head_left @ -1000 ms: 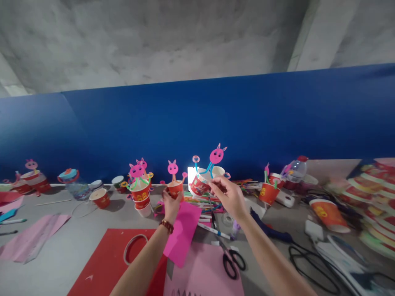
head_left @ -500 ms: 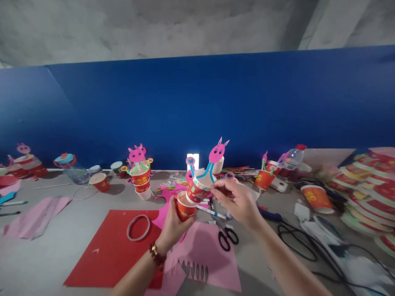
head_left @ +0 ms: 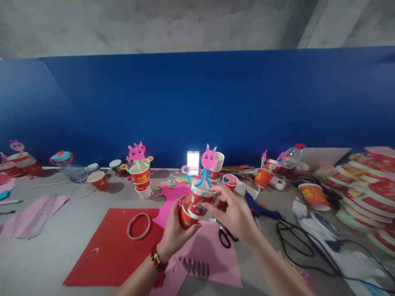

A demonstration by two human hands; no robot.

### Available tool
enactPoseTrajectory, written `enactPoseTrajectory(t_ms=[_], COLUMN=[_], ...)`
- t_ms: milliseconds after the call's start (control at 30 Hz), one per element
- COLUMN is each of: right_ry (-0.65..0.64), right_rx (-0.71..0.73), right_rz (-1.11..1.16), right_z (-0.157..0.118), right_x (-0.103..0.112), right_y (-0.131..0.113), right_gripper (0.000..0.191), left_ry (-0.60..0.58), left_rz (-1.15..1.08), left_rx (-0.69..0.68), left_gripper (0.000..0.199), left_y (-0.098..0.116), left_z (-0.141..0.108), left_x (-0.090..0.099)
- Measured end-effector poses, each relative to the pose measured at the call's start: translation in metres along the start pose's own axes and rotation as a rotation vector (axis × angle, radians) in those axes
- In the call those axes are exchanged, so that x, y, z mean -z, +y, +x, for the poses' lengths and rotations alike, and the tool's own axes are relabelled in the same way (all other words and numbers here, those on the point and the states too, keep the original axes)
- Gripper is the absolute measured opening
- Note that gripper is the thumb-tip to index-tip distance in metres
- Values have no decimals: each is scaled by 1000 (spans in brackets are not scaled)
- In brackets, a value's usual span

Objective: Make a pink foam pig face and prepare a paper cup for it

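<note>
My left hand (head_left: pixel 176 230), a beaded bracelet at its wrist, is closed round an orange paper cup (head_left: pixel 187 218). Directly above sits a red printed paper cup (head_left: pixel 199 203), slightly tilted, resting on the lower one. My right hand (head_left: pixel 230 209) grips this upper cup from the right, thumb on its front and fingers by the rim. Blue pipe cleaners (head_left: pixel 204 176) rise from its mouth, and one carries a pink paper face (head_left: pixel 208 159) with pointed ears. Whether the cups are stuck together cannot be seen.
Below my hands lie red paper (head_left: pixel 105 250), pink paper (head_left: pixel 216 259), a tape ring (head_left: pixel 138 226) and scissors (head_left: pixel 225 237). A blue glue gun (head_left: pixel 259 209) with a black cord lies right. Finished cup figures (head_left: pixel 140 176) stand back left; stacked paper pieces (head_left: pixel 370 193) fill the far right.
The upper cup has come down and turned more upright, its pink face shifting left and lower. My right hand has moved from pinching near the rim to holding the cup's side.
</note>
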State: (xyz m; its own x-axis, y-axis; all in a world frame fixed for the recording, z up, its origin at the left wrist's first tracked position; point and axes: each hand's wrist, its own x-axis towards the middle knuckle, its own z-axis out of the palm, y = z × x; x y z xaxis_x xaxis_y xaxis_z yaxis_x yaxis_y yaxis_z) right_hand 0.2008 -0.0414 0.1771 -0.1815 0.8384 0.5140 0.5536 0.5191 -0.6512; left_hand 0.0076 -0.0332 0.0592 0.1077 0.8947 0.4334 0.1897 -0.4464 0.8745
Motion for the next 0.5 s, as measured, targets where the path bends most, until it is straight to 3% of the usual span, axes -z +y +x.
enactPoseTrajectory(t_ms=[133, 300, 500], right_ry=[-128, -94, -164], right_rx=[-62, 1, 38], right_rz=[-6, -84, -59], right_z=[1, 1, 1], right_x=[0, -5, -7], right_y=[0, 1, -4], right_gripper=[23, 22, 24], left_ry=[-27, -62, -51], left_rz=[41, 6, -78], left_rx=[-22, -14, -6], left_gripper=[81, 78, 77], left_y=[-2, -1, 0], left_z=[-2, -5, -5], left_x=[3, 4, 2])
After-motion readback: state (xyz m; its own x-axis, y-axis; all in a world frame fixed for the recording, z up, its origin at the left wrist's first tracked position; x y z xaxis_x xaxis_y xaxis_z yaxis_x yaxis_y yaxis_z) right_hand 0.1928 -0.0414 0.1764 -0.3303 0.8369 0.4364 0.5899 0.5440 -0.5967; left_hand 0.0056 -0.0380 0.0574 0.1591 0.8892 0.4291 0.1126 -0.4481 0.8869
